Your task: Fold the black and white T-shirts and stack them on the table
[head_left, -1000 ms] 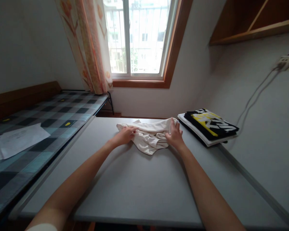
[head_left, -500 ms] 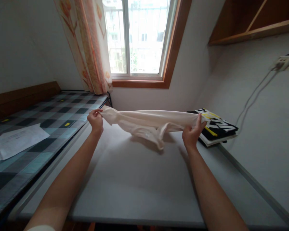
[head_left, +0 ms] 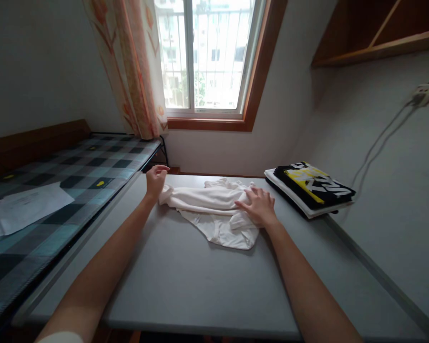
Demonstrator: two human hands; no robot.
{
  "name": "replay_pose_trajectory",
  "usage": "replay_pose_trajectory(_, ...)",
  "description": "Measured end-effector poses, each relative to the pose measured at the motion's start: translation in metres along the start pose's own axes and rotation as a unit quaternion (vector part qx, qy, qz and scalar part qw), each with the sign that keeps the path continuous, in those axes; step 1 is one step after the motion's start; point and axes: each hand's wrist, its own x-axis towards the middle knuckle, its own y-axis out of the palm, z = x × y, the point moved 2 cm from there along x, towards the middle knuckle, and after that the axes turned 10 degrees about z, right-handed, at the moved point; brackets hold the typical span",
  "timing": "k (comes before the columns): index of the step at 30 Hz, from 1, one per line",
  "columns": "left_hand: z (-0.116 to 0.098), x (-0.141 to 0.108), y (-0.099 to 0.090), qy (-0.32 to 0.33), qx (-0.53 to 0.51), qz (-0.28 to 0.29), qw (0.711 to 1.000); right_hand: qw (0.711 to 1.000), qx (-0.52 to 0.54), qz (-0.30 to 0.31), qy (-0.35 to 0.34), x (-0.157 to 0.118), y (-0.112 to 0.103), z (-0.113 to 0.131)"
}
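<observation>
A white garment (head_left: 203, 200) lies bunched on the grey table (head_left: 200, 286), with a flap spread toward the near side. My left hand (head_left: 156, 181) is raised just beyond its left end, fingers partly curled with a gap between thumb and fingers, and nothing shows in it. On the garment's right end rests my right hand (head_left: 260, 205), palm down with the fingers spread. To the right of that hand is a stack of folded black, white and yellow clothes (head_left: 311, 188).
A bed with a checked cover (head_left: 75, 176) runs along the left side, with white papers (head_left: 32, 207) on it. Behind the table are a window (head_left: 214, 62) and a flowered curtain (head_left: 128, 66). A wooden shelf (head_left: 379, 52) and a socket with cords (head_left: 423, 93) are on the right wall.
The garment, stretched in the air between both hands before, now lies on the table. My left hand has let go and moved right. My right hand has opened and moved left and down.
</observation>
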Motion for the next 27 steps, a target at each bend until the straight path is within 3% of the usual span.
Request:
replay_pose_trajectory(2, -0.009, -0.008, 0.013, 0.012, 0.003, 0.141, 0.99, 0.998, -0.005, 0.058, -0.013, 0.0, 0.006, 0.0)
replay_pose_trajectory(5, -0.024, -0.024, 0.03, 0.025, 0.012, 0.307, 0.951, 0.998, 0.05, 0.045, 0.01, 0.003, 0.007, 0.002)
replay_pose_trajectory(7, -0.033, -0.037, 0.04, 0.037, 0.013, 0.389, 0.921, 0.985, 0.172, 0.018, 0.024, 0.005, 0.006, 0.008)
replay_pose_trajectory(8, -0.037, -0.044, 0.044, 0.046, 0.01, 0.425, 0.904, 0.965, 0.261, 0.02, 0.023, 0.006, 0.007, 0.013)
replay_pose_trajectory(10, -0.045, -0.059, 0.054, 0.077, 0.006, 0.482, 0.873, 0.887, 0.458, 0.058, 0.003, 0.006, 0.01, 0.029)
replay_pose_trajectory(13, -0.053, -0.081, 0.069, 0.125, 0.022, 0.51, 0.851, 0.729, 0.668, 0.148, -0.033, 0.0, 0.013, 0.058)
replay_pose_trajectory(14, -0.054, -0.087, 0.073, 0.133, 0.031, 0.503, 0.853, 0.693, 0.7, 0.169, -0.041, -0.003, 0.014, 0.065)
replay_pose_trajectory(16, -0.056, -0.095, 0.082, 0.142, 0.043, 0.486, 0.861, 0.657, 0.724, 0.204, -0.05, -0.007, 0.013, 0.074)
replay_pose_trajectory(18, -0.057, -0.098, 0.086, 0.149, 0.064, 0.474, 0.866, 0.662, 0.716, 0.215, -0.057, -0.008, 0.01, 0.072)
replay_pose_trajectory(20, -0.058, -0.093, 0.083, 0.137, 0.12, 0.444, 0.877, 0.696, 0.69, 0.185, -0.065, -0.005, 0.006, 0.063)
replay_pose_trajectory(22, -0.061, -0.081, 0.07, 0.104, 0.208, 0.358, 0.904, 0.75, 0.647, 0.121, -0.064, 0.001, 0.001, 0.049)
replay_pose_trajectory(24, -0.067, -0.064, 0.048, 0.073, 0.295, 0.237, 0.923, 0.802, 0.593, 0.056, -0.053, 0.008, -0.003, 0.034)
replay_pose_trajectory(27, -0.077, -0.041, 0.013, 0.069, 0.376, 0.107, 0.918, 0.848, 0.528, -0.012, -0.043, 0.016, -0.009, 0.014)
